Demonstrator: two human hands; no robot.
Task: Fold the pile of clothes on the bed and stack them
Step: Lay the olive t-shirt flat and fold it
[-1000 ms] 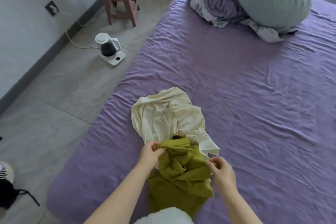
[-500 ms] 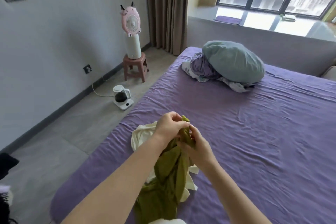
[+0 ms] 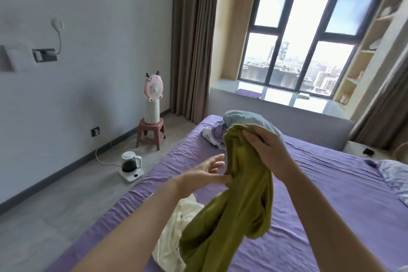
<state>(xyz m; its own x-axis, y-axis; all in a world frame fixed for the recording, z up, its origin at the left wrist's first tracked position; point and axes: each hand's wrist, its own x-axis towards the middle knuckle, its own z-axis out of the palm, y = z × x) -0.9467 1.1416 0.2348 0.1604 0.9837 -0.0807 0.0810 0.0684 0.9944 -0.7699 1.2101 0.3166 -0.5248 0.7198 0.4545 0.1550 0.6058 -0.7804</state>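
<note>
Olive-green soft garment (image 3: 240,203) is held up crumpled over the purple wrinkled bed (image 3: 320,205), pinched at its top by the right hand (image 3: 265,148), touched at 9 o'clock by the spread-fingered left hand (image 3: 203,174), cream cloth (image 3: 174,234) lying below.

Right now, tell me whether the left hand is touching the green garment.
Touching. The head view shows the left hand open, a fingertip pressed against the hanging green garment, which the right hand grips at the top.

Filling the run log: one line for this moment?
phase: lifting | right hand: grips green garment | left hand: open, touching it | cream garment: on bed
</note>
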